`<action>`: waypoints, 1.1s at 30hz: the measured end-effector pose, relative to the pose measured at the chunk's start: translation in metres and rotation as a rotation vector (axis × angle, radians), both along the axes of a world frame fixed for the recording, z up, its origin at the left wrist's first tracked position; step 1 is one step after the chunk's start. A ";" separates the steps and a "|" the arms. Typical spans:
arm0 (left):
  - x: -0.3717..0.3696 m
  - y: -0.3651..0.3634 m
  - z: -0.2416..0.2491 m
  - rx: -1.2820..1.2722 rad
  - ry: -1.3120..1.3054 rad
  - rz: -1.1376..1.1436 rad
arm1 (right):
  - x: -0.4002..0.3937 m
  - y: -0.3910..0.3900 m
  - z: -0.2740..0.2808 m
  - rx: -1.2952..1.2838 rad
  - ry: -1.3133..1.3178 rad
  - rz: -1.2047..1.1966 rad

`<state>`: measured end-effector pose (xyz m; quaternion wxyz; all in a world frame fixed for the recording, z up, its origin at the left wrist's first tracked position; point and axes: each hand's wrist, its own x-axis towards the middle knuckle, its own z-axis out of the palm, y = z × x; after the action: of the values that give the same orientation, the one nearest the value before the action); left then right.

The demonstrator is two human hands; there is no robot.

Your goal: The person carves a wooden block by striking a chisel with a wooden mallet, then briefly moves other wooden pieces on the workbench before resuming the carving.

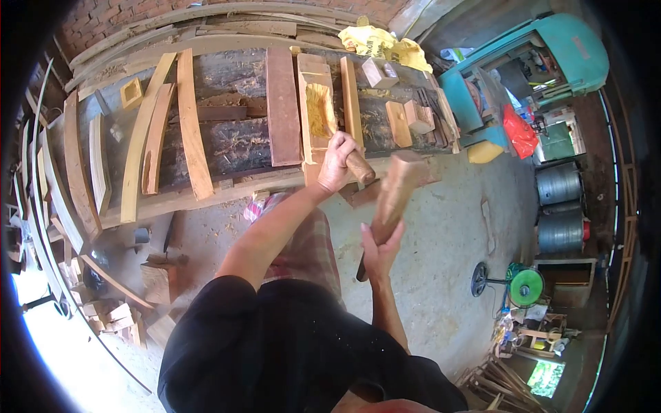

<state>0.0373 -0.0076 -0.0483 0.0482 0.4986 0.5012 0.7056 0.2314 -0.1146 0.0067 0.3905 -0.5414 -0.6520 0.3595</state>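
Note:
My left hand [336, 164] is closed around a chisel with a round wooden handle [361, 167], at the bench's front edge. The chisel's blade end meets a hollowed wooden block [315, 72], whose carved recess shows bright yellow wood; my fingers partly hide the tool. To the right, my right hand [383, 253] grips a wooden mallet [395, 193], its head raised near the chisel handle but apart from it. The mallet is slightly blurred. A reddish-brown board [283, 103] lies left of the block, and a narrow wooden strip [351, 100] lies right of it.
The dark, rough workbench [231, 79] carries wood shavings and several curved wooden strips [195, 124]. Small wooden blocks [419, 117] sit at its right. A teal bandsaw [575, 55] stands beyond. Metal drums [559, 184] and a green fan [526, 286] are at right.

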 end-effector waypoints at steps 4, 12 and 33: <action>0.008 -0.015 0.032 -0.022 -0.035 -0.012 | 0.010 -0.007 0.019 0.076 0.075 0.021; 0.007 -0.003 0.006 -0.110 -0.202 -0.041 | 0.023 0.000 0.037 0.405 0.101 0.060; 0.000 0.019 0.017 -0.063 -0.281 0.088 | 0.007 -0.001 0.039 0.017 0.211 0.000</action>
<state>0.0374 0.0110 -0.0311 0.1023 0.3707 0.5331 0.7536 0.2381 -0.1153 0.0460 0.4614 -0.4971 -0.6104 0.4091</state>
